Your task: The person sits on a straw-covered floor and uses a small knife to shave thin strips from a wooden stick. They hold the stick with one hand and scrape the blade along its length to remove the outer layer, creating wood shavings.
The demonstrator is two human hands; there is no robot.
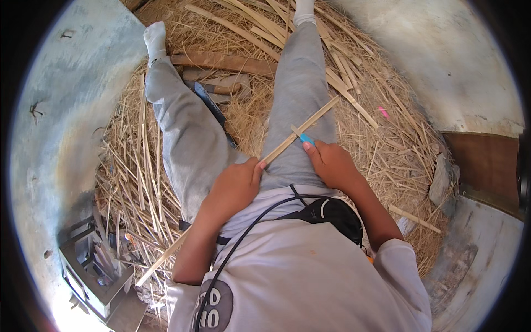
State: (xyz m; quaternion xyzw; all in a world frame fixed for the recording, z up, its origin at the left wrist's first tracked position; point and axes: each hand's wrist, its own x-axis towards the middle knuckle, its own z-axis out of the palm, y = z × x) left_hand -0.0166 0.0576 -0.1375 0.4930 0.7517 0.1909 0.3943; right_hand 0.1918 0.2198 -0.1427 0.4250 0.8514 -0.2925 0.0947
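Observation:
My left hand (235, 185) is closed around a long pale bamboo strip (318, 115), thumb lying along it. The strip slants up to the right across my right thigh; what seems to be its other end (160, 260) comes out beyond my left forearm. In my right hand (334, 166) is a small knife with a blue handle (306, 139), fingers wrapped round it. Its short blade (296, 131) lies against or just over the strip, ahead of my left thumb; contact cannot be made out.
Shavings and loose strips (146, 171) cover the floor around my outstretched legs. Between them lie a wooden plank (227, 62) and a long dark blade (210, 105). Pale walls (66, 110) stand on both sides. A metal frame (94, 265) stands lower left, a pink scrap (383, 112) lies right.

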